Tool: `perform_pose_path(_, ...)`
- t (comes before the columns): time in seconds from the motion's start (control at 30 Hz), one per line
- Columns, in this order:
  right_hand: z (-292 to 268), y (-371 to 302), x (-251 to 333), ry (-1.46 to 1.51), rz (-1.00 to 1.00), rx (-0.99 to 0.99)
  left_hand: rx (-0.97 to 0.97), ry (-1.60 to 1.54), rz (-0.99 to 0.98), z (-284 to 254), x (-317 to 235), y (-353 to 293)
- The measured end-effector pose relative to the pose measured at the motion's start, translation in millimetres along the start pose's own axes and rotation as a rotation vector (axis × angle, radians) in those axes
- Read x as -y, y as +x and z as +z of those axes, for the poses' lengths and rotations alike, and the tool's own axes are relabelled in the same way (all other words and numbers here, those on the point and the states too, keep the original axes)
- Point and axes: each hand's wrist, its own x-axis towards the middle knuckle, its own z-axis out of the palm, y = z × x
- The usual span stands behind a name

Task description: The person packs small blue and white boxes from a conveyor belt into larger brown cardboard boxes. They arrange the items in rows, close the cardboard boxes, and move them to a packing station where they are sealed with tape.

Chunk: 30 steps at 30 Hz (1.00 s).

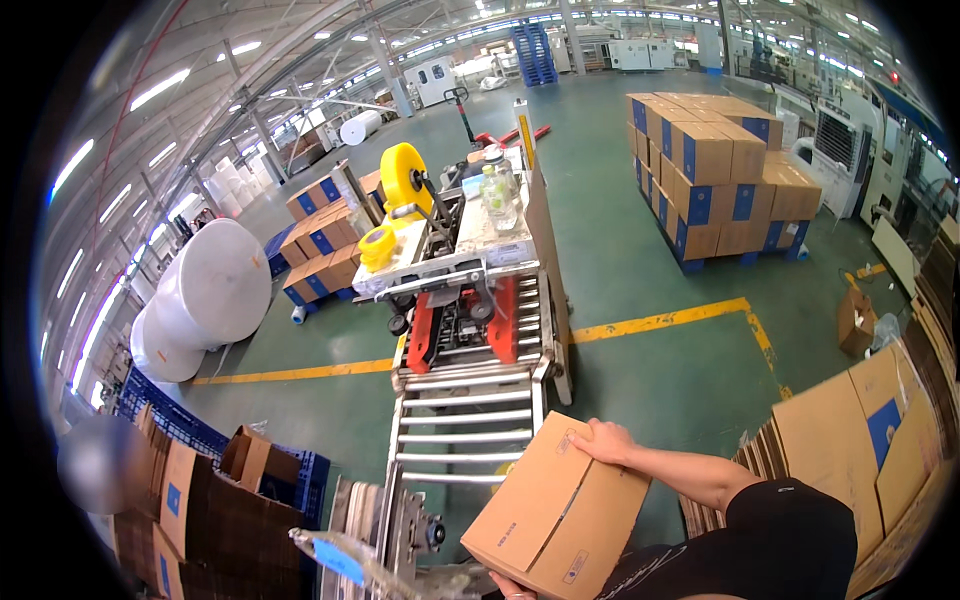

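A closed brown cardboard box [560, 510] is tilted in front of me, over the right side of the near end of the roller conveyor [465, 435]. My right hand [605, 441] grips its far upper edge, thumb and fingers on the cardboard. At the near lower corner my left hand [512, 588] holds it from beneath, mostly hidden by the box and the picture's lower edge. Beyond the rollers stands a carton sealing machine [465, 300] with red side belts [503, 325], a large yellow tape roll [403, 180] and smaller yellow rolls [377, 247] on top.
Flat cartons [835, 440] stand at my right. Open boxes and a blue crate [315, 480] are at my left. Stacked sealed boxes [705, 165] stand far right, more boxes [325, 235] behind the machine. Large white rolls [215, 290] lie left. Plastic bottles [497, 195] stand on the machine.
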Motion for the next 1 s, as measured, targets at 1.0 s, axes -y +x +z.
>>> perform_pose_path(1.0,36,426,92,0.068,-1.197,0.462,-0.547,0.889,0.576,256,-269,426)
